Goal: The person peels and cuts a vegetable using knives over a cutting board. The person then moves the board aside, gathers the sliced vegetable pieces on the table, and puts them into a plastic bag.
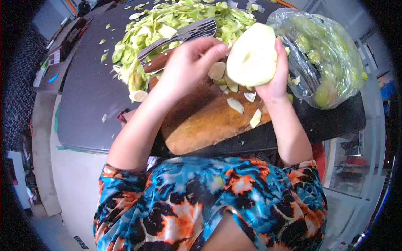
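Observation:
My right hand [278, 77] holds up a large peeled fruit [253, 56], pale green and smooth, with the thumb along its right edge. My left hand [192, 56] is just left of the fruit, its thumb and fingers pinched together. What they hold, if anything, I cannot make out. Behind that hand are a brown wooden handle [155, 63] and a broad, striped-looking blade [201, 28] over the peelings. I cannot tell whether the two join or whether the hand touches the handle. Below both hands lies a wooden cutting board [201, 125] with several pale offcuts [235, 105].
A big heap of green peelings [184, 16] covers the far part of the dark table [88, 83]. At the right stands a clear plastic bag [322, 54] with green produce inside. Small scraps lie scattered at the left. The board's near end lies close to the table's front edge.

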{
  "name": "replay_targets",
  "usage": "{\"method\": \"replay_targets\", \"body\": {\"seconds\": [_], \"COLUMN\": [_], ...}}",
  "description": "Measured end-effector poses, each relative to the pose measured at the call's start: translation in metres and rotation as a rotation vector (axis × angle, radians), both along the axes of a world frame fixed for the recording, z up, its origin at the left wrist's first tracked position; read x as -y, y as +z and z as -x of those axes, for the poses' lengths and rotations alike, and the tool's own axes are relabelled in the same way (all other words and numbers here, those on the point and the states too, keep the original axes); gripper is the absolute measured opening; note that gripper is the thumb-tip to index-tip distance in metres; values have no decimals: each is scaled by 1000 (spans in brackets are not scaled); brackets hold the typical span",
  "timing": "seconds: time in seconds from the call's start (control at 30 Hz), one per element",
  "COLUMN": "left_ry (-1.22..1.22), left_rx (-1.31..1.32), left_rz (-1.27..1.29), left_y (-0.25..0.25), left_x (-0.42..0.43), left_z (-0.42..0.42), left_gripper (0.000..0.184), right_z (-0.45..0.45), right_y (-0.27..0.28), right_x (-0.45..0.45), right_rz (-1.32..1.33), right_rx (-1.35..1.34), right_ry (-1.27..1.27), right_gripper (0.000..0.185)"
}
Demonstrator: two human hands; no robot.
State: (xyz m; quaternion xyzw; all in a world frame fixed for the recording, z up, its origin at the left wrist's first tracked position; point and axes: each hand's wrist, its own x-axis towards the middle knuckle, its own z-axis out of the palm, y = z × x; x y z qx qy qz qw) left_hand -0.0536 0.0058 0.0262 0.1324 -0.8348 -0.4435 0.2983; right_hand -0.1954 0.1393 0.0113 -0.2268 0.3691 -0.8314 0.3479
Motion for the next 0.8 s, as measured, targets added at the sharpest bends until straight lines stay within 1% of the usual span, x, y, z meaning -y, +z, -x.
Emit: {"method": "replay_targets", "body": {"seconds": [0.03, 0.07, 0.13, 0.17, 0.2, 0.27, 0.3, 0.33, 0.37, 0.43, 0.47, 0.5, 0.53, 0.57, 0.63, 0.67, 0.7, 0.77, 0.8], "left_ry": [71, 266, 258, 255, 297, 356, 386, 382, 343, 278, 196, 102, -31, -163, -233, -266, -250, -214, -167], "left_rx": [-19, 4, 83, 121, 266, 304, 315, 222, 195, 150, 103, 177, 46, -89, -193, -244, -243, -238, -259], "left_rz": [127, 280, 362, 422, 385, 609, 716, 703, 655, 558, 446, 160, -89, -336, -471, -534, -583, -680, -672], "left_y": [4, 13, 10, 8, 7, -20, -23, -25, -27, -9, -5, -3, -14, -25, -19, -14, -6, 5, -1], "left_x": [2, 8, 38, 47, 45, 54, 52, 50, 48, 28, 13, 0, -5, -8, -15, -16, -13, -6, 2], "left_z": [-2, -6, -15, -16, -18, -18, -16, -13, -10, -4, -1, 2, 11, 19, 20, 16, 8, -13, -19], "left_gripper": [27, 25, 27, 30, 37, 38, 38, 33, 31, 29, 26, 34, 39, 44, 50, 54, 54, 54, 54], "right_z": [1, 4, 13, 19, 25, 35, 38, 39, 40, 40, 33, 26, 16, 6, -17, -25, -24, -18, -5], "right_y": [0, 2, 3, 2, 1, -5, -5, -4, -6, -7, -3, 1, 6, 9, 12, 13, 14, 25, 23], "right_x": [-1, -1, -1, 0, 1, 1, 1, 2, 2, 1, 1, 2, 4, 10, 22, 28, 37, 41, 44], "right_rz": [8, 22, 45, 74, 100, 135, 144, 152, 156, 168, 155, 144, 146, 114, 47, -15, -14, -166, -181], "right_rx": [33, 57, 138, 147, 157, 169, 173, 177, 185, 185, 181, 177, 178, 111, -11, -227, -295, -777, -981], "right_ry": [-34, -68, -134, -118, -105, -114, -118, -121, -121, -96, -96, -93, -35, -9, 44, 17, 74, -179, -213], "right_gripper": [56, 55, 55, 56, 56, 59, 59, 59, 58, 57, 56, 55, 53, 52, 52, 49, 49, 45, 43]}}
